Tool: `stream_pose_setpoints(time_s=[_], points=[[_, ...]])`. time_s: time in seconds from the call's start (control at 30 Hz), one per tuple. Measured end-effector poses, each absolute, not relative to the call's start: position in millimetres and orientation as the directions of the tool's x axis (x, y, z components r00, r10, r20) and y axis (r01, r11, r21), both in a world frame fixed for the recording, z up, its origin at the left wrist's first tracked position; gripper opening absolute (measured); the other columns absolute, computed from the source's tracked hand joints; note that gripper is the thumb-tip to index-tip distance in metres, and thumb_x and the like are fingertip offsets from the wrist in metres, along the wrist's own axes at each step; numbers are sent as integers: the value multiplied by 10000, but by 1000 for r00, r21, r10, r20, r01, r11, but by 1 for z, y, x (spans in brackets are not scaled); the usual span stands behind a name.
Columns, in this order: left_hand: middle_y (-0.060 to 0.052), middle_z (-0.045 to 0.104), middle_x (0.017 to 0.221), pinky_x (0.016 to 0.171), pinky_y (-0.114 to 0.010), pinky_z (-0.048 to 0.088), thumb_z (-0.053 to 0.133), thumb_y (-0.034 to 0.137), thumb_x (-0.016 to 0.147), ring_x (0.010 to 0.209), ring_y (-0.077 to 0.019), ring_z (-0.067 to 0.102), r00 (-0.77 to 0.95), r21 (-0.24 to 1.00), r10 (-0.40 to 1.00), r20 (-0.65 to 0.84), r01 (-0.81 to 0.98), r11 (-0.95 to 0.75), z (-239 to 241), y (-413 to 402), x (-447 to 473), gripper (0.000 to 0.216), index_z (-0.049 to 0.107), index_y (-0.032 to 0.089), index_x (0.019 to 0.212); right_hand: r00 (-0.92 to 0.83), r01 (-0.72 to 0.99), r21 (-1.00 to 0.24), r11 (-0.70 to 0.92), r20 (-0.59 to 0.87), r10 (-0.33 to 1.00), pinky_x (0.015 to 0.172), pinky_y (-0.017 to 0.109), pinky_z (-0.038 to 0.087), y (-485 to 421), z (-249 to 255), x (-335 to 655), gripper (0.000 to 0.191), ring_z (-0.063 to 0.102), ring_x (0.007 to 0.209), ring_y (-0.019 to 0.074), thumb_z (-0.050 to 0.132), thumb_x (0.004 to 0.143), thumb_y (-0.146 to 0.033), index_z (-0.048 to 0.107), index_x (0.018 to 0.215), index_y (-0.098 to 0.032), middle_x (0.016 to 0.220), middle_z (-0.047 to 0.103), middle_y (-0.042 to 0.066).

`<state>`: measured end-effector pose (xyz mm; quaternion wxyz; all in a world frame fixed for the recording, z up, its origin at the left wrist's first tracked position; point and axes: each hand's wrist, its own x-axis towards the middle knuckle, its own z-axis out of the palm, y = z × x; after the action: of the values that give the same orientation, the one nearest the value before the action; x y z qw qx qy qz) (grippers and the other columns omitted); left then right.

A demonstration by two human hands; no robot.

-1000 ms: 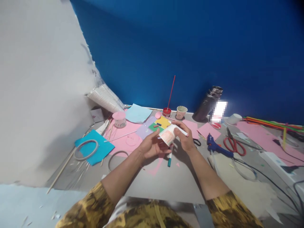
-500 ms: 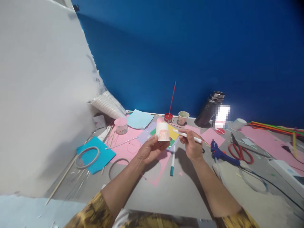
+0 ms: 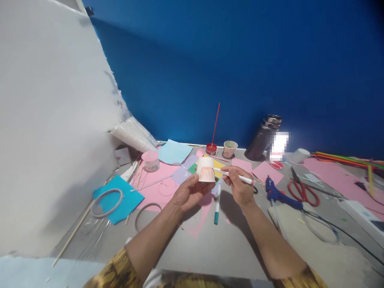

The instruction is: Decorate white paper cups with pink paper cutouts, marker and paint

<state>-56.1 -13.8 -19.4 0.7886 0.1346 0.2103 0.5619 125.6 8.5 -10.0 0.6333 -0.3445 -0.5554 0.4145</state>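
Observation:
My left hand (image 3: 189, 193) holds a small white paper cup (image 3: 205, 169) upside down above the table, fingers closed round its rim. The cup has pink-orange colouring on its lower side. My right hand (image 3: 240, 187) pinches a white pen (image 3: 235, 175) whose tip touches the cup's right side. A teal-capped marker (image 3: 217, 204) lies on the table just below both hands, on pink paper (image 3: 195, 224).
Coloured paper sheets (image 3: 120, 198), wire rings (image 3: 103, 197), a pink-topped cup (image 3: 151, 161), a red paint pot with a stick (image 3: 211, 149), another paper cup (image 3: 230, 149), a dark flask (image 3: 264, 137), a blue glue gun (image 3: 279, 194) and red scissors (image 3: 301, 188) crowd the grey table. A large white board (image 3: 51, 120) stands left.
The cup went from tilted on its side to upright and inverted in my left hand. My right hand drew the pen away, then brought its tip back against the cup.

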Motion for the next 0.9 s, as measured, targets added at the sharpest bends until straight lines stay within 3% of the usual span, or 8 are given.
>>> stream_pose_setpoints(time_s=[0.33,0.7,0.8,0.9], points=[[-206,742,1152,1028,-430,561,688,174,888,1080,-336,728,269,434,944,-192,-840,327,-17,-15,-53,410,607,38,1266,34,-114,-917,383,381,924,516,247,397,10,-14,129,380,511,533,116,659,910,-522,787,822,-175,590,635,13],[-175,761,1088,1071,-419,530,668,159,901,1024,-271,744,225,458,953,-202,-839,295,-19,-13,-53,259,663,75,1145,-18,-91,-932,350,353,935,491,242,383,10,-11,131,366,521,512,118,648,897,-468,741,696,-176,550,601,2],[-176,757,1092,1075,-433,523,717,177,867,1041,-281,734,207,492,962,-176,-828,268,-21,-11,-53,266,681,79,1112,75,-107,-925,363,357,931,479,239,359,13,-8,132,390,492,498,116,604,913,-486,707,685,-187,532,560,-15],[-172,745,1139,1065,-424,524,772,217,829,1059,-279,723,196,544,971,-136,-804,239,-23,-10,-54,312,695,90,1102,135,48,-926,375,378,916,533,245,417,16,-2,136,351,555,568,136,598,918,-491,717,768,-196,604,606,-8]])
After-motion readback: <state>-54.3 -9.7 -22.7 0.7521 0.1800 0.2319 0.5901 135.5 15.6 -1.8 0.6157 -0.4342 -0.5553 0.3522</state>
